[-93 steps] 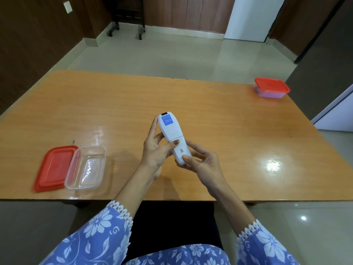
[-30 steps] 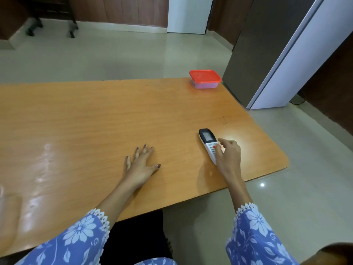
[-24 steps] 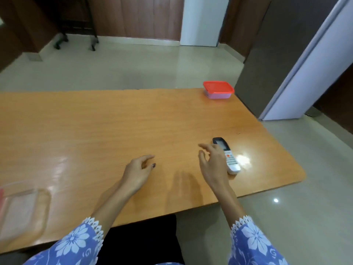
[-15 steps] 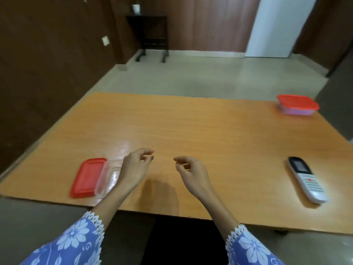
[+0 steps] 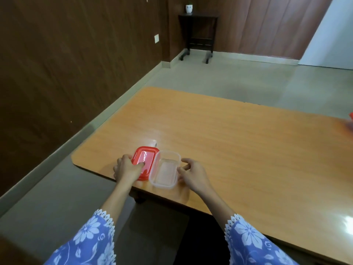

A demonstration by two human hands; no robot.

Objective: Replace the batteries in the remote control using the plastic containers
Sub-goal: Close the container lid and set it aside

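A red lid (image 5: 146,159) lies flat near the table's front left corner. My left hand (image 5: 126,168) grips it, thumb on top and fingers over its left edge. Right beside the lid stands an empty clear plastic container (image 5: 165,174), its rim overlapping the lid's right edge. My right hand (image 5: 192,174) is at the container's right wall, fingers curled and apart, thumb and forefinger close to the rim; I cannot tell if they touch it. The remote control is out of view.
The wooden table (image 5: 248,150) stretches away to the right. A sliver of a second red-lidded container (image 5: 351,116) shows at the right edge. A small pale thing (image 5: 154,148) lies just behind the lid. A dark stand (image 5: 198,35) is by the far wall.
My view has swung left, away from the remote. Both hands have moved forward from above the table to the open container and its lid, and my left hand has taken hold of the lid.
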